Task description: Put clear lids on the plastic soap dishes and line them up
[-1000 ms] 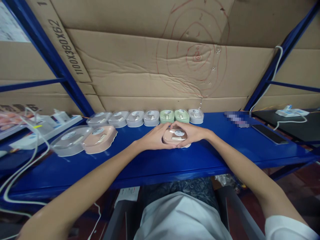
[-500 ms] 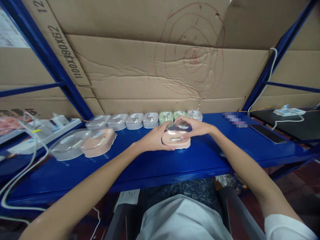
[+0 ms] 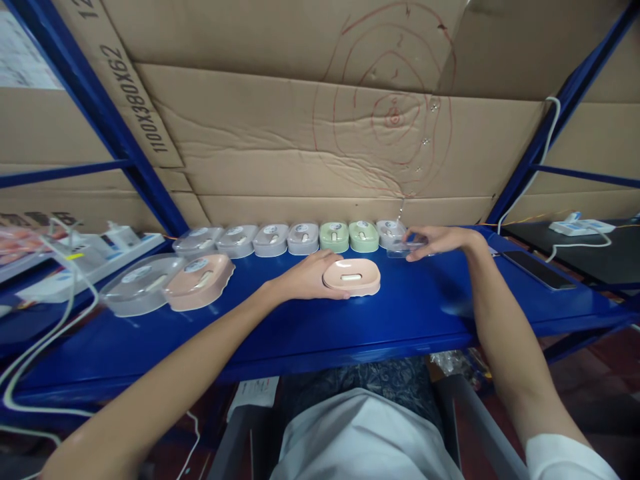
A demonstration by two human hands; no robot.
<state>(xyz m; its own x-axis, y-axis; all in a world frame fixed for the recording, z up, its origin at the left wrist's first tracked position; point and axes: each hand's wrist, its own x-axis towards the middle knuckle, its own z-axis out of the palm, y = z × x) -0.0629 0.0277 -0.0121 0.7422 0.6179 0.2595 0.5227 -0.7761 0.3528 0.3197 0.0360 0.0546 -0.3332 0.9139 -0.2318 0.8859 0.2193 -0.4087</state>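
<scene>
Pink case (image 3: 351, 277) | left hand (image 3: 306, 279) gripping it | right hand (image 3: 440, 241) outstretched, pinching clear lid (image 3: 403, 249)

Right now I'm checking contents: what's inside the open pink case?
One small cream oblong piece lies in the pink case, steadied by the left hand. Anything beneath the piece is hidden.

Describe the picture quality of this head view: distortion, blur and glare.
Head view: wide-angle bending bows the blue shelf posts outward; the right hand and its clear lid are slightly motion-smeared; the left hand and pink case are sharp; soft glare sits on the clear covers at left.
</scene>
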